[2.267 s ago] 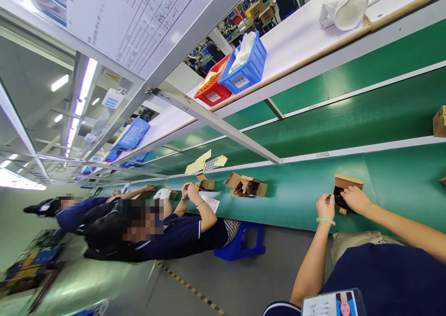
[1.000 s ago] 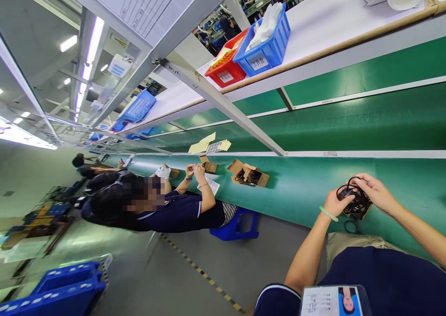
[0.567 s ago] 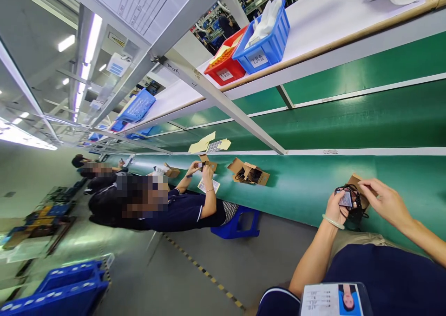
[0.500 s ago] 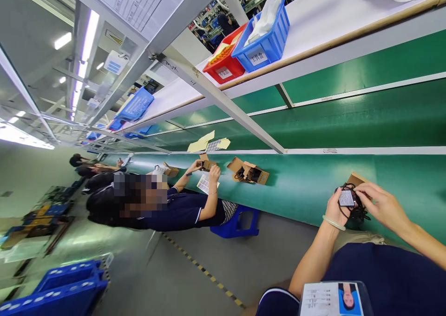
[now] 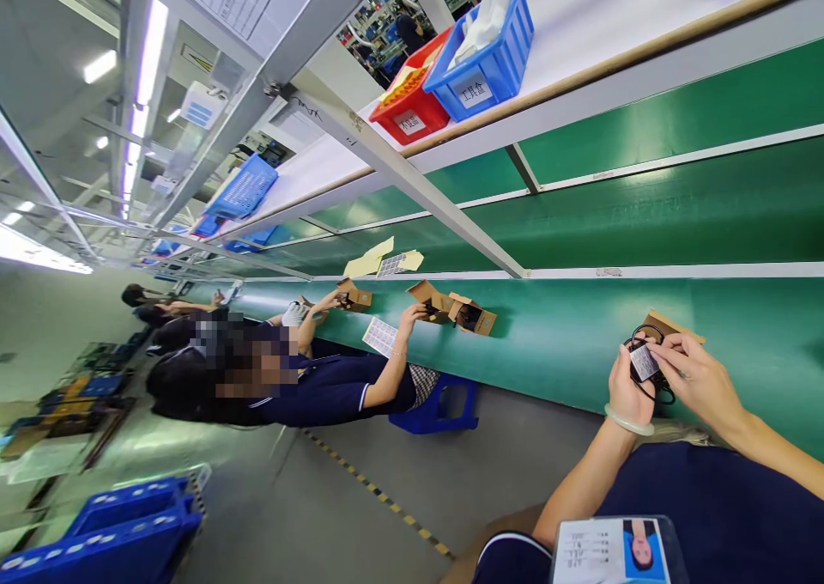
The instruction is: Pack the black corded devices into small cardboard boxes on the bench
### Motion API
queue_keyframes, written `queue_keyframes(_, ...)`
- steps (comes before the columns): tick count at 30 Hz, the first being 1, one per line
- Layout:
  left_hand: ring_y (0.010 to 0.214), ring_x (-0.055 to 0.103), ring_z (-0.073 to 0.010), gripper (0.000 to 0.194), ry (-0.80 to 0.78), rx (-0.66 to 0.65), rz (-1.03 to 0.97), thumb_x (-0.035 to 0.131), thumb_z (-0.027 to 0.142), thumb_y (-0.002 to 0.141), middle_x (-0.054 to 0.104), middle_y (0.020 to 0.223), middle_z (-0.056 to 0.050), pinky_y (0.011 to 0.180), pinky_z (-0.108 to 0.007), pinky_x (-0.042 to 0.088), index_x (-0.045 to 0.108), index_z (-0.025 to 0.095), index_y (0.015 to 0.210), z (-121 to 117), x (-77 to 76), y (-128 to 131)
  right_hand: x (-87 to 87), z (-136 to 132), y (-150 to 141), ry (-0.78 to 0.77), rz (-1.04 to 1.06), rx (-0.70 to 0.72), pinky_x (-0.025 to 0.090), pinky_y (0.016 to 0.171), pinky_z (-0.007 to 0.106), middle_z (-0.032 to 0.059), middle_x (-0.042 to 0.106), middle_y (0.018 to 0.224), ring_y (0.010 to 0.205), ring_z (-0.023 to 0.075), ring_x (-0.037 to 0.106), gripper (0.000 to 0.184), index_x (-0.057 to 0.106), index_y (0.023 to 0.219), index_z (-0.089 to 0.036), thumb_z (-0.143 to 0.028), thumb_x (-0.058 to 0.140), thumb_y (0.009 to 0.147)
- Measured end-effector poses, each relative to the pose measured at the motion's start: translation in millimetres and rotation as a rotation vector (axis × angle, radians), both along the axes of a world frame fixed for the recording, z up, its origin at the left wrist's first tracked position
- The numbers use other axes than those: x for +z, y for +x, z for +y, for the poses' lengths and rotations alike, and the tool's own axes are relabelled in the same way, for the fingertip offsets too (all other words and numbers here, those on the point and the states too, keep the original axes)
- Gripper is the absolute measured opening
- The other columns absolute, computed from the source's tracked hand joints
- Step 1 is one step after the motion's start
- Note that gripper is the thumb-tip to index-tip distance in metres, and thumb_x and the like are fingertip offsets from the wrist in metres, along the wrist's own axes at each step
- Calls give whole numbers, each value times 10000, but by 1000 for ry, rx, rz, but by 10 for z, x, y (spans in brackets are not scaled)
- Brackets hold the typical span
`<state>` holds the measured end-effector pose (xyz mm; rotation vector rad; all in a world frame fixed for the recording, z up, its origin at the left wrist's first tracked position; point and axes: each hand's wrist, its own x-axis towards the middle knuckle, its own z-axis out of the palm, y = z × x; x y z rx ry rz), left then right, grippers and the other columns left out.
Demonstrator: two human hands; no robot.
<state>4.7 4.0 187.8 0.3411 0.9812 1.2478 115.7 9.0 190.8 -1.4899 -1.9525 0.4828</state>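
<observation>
On my side of the open carton, my left hand grips the labelled adapter; my right hand touches its opposite edge, whether pinching I can't tell.

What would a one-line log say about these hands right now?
left hand: holds labelled device and black cord | right hand: at device's edge | cardboard box: on green bench, partly hidden behind hands
</observation>
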Motion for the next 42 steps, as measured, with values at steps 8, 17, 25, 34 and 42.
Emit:
queue_keyframes(8, 1167, 526, -263, 562, 68, 56, 26, 474, 601, 825, 599, 1179, -132, 1058, -397, 375, 579, 138, 1126, -26, 14, 64, -10, -25, -62, 9, 159, -41, 477, 678, 297, 77, 570, 930, 797, 166, 580, 279, 666, 992, -199, -311, 415, 943)
queue_keyframes(17, 1175, 526, -257, 606, 35, 105, 69, 485, 632, 810, 593, 1203, -134, 1051, -370, 384, 569, 146, 1162, -62, -6, 87, -113, -34, -138, -62, 313, -62, 486, 768, 322, 84, 571, 1000, 901, 188, 580, 254, 635, 1012, -205, -312, 418, 934)
queue_keyframes(25, 1125, 559, -246, 566, 9, 142, 84, 541, 613, 794, 621, 1150, -136, 1008, -356, 411, 623, 131, 1078, -70, -31, 66, -167, -92, -143, -83, 300, 43, 470, 813, 344, 78, 593, 985, 933, 202, 572, 206, 572, 929, -207, -281, 380, 937)
queue_keyframes(34, 1156, 527, -224, 504, 223, 1, 406, 424, 547, 891, 589, 1215, -112, 1043, -363, 372, 572, 171, 1193, 42, 60, 3, 8, 15, -9, -38, -97, 34, 490, 745, 331, 85, 631, 1006, 889, 212, 612, 304, 481, 1190, -161, -307, 340, 963)
queue_keyframes(42, 1199, 480, -219, 473, 283, -90, 668, 353, 463, 941, 548, 1272, -114, 1077, -369, 327, 514, 172, 1277, -8, 75, 3, 83, 120, 67, -19, -383, 167, 456, 585, 297, 79, 645, 940, 809, 203, 619, 263, 536, 1108, -152, -231, 332, 961)
